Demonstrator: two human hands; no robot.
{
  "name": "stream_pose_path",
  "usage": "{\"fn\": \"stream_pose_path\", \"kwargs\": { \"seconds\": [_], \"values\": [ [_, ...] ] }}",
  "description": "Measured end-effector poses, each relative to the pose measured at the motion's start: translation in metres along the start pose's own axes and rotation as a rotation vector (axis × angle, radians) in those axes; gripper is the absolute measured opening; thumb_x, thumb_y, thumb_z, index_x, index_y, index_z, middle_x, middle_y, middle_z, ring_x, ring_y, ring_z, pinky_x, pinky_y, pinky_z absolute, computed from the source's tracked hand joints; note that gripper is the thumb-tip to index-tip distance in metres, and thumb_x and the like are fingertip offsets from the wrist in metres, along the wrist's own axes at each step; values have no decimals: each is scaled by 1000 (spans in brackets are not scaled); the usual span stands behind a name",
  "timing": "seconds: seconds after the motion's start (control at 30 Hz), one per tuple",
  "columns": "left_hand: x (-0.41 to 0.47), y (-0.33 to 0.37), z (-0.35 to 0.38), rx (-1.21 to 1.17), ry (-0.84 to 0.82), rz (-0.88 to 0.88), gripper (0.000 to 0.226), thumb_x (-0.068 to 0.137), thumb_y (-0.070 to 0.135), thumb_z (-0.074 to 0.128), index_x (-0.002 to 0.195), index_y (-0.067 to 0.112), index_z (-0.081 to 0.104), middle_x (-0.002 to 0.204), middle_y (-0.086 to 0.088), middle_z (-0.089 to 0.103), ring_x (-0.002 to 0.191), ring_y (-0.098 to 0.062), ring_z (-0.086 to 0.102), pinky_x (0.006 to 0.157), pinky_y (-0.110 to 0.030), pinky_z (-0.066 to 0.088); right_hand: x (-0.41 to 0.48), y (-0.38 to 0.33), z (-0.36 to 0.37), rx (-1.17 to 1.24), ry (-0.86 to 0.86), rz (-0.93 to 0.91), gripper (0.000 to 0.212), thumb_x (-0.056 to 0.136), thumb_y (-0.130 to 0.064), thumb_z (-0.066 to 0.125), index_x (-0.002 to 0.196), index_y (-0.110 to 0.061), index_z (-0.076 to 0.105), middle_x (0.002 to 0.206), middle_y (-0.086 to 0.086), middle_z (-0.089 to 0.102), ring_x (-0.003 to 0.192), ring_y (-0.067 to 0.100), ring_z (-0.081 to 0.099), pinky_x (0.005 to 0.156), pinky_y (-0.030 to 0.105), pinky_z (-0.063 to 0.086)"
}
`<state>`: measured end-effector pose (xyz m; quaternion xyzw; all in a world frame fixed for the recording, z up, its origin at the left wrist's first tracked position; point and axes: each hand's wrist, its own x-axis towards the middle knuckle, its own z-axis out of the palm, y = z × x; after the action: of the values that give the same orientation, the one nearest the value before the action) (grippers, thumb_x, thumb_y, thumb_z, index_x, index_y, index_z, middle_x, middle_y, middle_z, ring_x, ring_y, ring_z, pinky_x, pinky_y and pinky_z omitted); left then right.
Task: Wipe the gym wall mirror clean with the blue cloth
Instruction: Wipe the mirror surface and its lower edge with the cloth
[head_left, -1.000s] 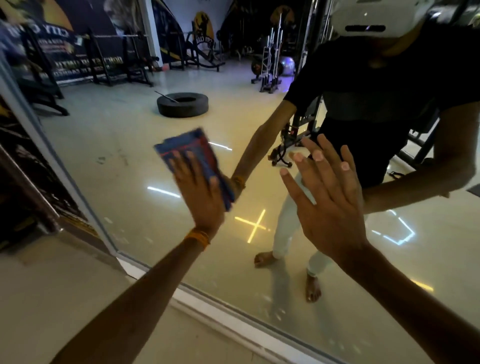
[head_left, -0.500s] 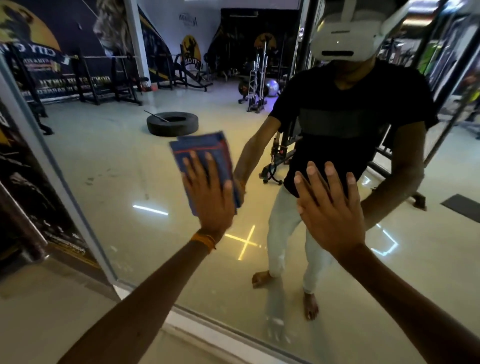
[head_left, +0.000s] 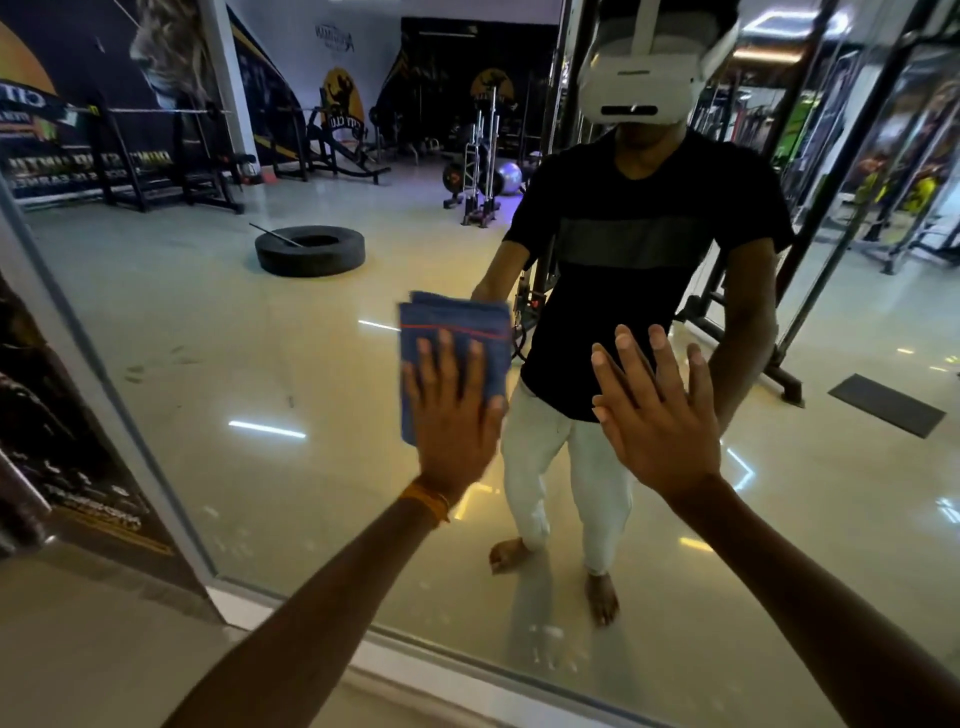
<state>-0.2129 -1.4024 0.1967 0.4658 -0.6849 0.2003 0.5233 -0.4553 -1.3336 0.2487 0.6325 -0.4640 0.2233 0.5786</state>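
Blue cloth (head_left: 452, 332) is pressed flat against the mirror (head_left: 234, 338) under the left hand (head_left: 452, 415), whose fingers are spread straight over the folded fabric; nothing is curled round it. The right hand (head_left: 660, 415) is laid open on the glass just beside it, further from the frame (head_left: 110, 400), with fingers apart and nothing held.

Compared with a second ago, the cloth is found further from the frame and is turned from a tilt to upright, while the right hand is kept braced on the glass. A wiping stroke away from the frame is judged to be under way. Faint smudges (head_left: 135, 371) near the frame and pale specks (head_left: 550, 639) low on the glass are visible, so much is judged left to be wiped.
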Motion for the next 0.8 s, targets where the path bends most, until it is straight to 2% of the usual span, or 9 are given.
{"fn": "stream_pose_path", "kwargs": {
  "seconds": [0.07, 0.13, 0.27, 0.33, 0.5, 0.6, 0.67, 0.73, 0.8],
  "values": [
    [-15, 4, 3, 33, -49, 209, 65, 111, 49, 21, 165, 22, -2, 173, -7, -9, 160, -30, -3, 129, -52, 2, 2, 0, -2, 8, -14, -2, 65, 107, -45, 51, 162, -15, 34, 165, 16, 31, 151, 40, 30, 121, 58, 27],
    [-2, -21, -2, 5, -12, 233, 66, 110, 47, 25, 165, 22, 0, 173, -7, -7, 160, -26, -5, 129, -50, 2, 2, -1, -3, 25, -12, 5, 63, 106, -44, 52, 161, -15, 37, 164, 15, 34, 151, 40, 32, 121, 58, 28],
    [59, -82, -17, -30, 164, -242, 70, 111, 48, 16, 159, -2, 20, 164, -32, 23, 157, -39, 10, 126, -61, 16, 2, -3, -3, 17, -8, 21, 65, 104, -45, 55, 160, -16, 38, 163, 14, 37, 150, 39, 34, 121, 58, 29],
    [65, -65, -17, -65, 208, -381, 73, 110, 51, 10, 159, -1, 19, 163, -32, 26, 154, -44, 17, 124, -63, 19, 0, -2, -2, 8, -15, 23, 68, 104, -47, 54, 161, -17, 35, 164, 14, 35, 151, 38, 34, 121, 58, 29],
    [-17, 10, 6, -27, -44, 200, 65, 110, 48, 25, 166, 22, 2, 173, -9, -3, 160, -31, 0, 129, -53, 6, 0, -3, -9, 97, -96, 49, 68, 106, -41, 53, 163, -15, 28, 168, 14, 26, 155, 38, 25, 125, 56, 19],
    [0, -18, 0, -40, 0, 248, 69, 109, 53, 29, 166, 21, 4, 174, -3, -5, 160, -27, 1, 129, -50, 7, -11, 3, -31, 192, -91, 340, 64, 106, -36, 52, 161, -11, 31, 170, 15, 20, 159, 35, 16, 127, 57, 11],
    [18, -37, -4, -19, 31, 154, 71, 109, 53, 29, 166, 19, 3, 173, -3, -6, 160, -27, -1, 129, -52, 6, -30, 2, -41, 139, -94, 499, 61, 109, -40, 43, 161, -10, 29, 172, 12, 9, 160, 33, 8, 127, 60, 10],
    [22, -28, -1, -27, 70, 58, 69, 109, 51, 27, 165, 18, 3, 173, -4, -7, 160, -29, -2, 128, -55, 6, -49, -6, -36, 138, -143, 510, 62, 110, -42, 41, 161, -10, 27, 173, 12, 2, 160, 36, 6, 125, 66, 12],
    [3, -2, 12, -24, 53, 196, 66, 110, 47, 26, 166, 20, 4, 173, -6, -6, 160, -30, -1, 128, -54, 4, -56, -17, -20, 138, -148, 509, 66, 108, -46, 40, 162, -12, 24, 174, 13, 2, 159, 40, 7, 124, 67, 10]
  ]
}}
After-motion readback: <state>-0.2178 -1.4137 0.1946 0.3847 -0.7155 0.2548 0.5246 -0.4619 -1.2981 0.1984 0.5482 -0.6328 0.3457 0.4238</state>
